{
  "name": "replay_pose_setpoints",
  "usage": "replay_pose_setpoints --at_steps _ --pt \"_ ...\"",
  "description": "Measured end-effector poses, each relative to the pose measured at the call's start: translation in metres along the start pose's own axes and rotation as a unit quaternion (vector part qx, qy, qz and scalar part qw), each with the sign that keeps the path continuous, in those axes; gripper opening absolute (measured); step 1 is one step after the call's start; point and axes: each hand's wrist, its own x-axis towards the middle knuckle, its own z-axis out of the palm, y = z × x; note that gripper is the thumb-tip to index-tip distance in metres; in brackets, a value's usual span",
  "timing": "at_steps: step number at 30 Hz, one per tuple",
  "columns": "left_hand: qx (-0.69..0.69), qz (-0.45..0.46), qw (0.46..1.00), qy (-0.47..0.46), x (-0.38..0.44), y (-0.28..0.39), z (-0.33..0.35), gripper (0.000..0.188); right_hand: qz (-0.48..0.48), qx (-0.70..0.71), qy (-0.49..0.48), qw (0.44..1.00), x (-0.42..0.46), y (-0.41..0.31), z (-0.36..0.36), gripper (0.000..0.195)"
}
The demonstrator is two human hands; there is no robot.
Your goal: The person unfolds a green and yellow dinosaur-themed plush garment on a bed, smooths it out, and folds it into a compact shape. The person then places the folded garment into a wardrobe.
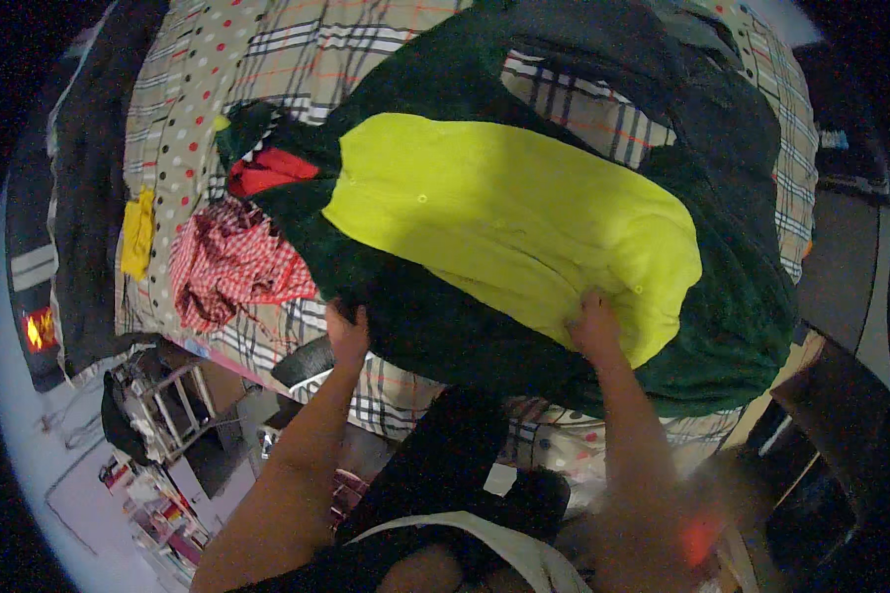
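A dark green plush costume with a lime-yellow belly panel lies spread across a bed. Its left end has a red part and small white teeth-like points. My left hand is at the costume's near edge, with dark green cloth between thumb and fingers. Lower on the yellow panel, my right hand rests at the seam where yellow meets green; whether its fingers pinch the cloth cannot be told. A crumpled red-and-white checked cloth lies just left of my left hand.
The bed has a plaid sheet. At its left edge lies a yellow cloth. A dark flat object sits beside my left wrist. A white rack and cluttered shelves stand at the lower left.
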Motion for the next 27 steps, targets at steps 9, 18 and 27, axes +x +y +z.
replay_pose_setpoints --at_steps 9,18,27 --pt "-0.304 -0.363 0.879 -0.064 -0.009 0.013 0.01 0.035 -0.142 -0.001 -0.004 0.99 -0.133 -0.055 0.005 0.057" --pt "-0.444 -0.365 0.802 -0.164 -0.011 0.011 -0.054 0.044 -0.251 0.073 -0.056 0.963 -0.124 -0.028 0.014 0.046" --pt "-0.441 -0.364 0.817 -0.079 -0.024 0.001 -0.089 0.039 -0.14 0.194 -0.315 0.918 -0.204 -0.063 -0.036 0.031"
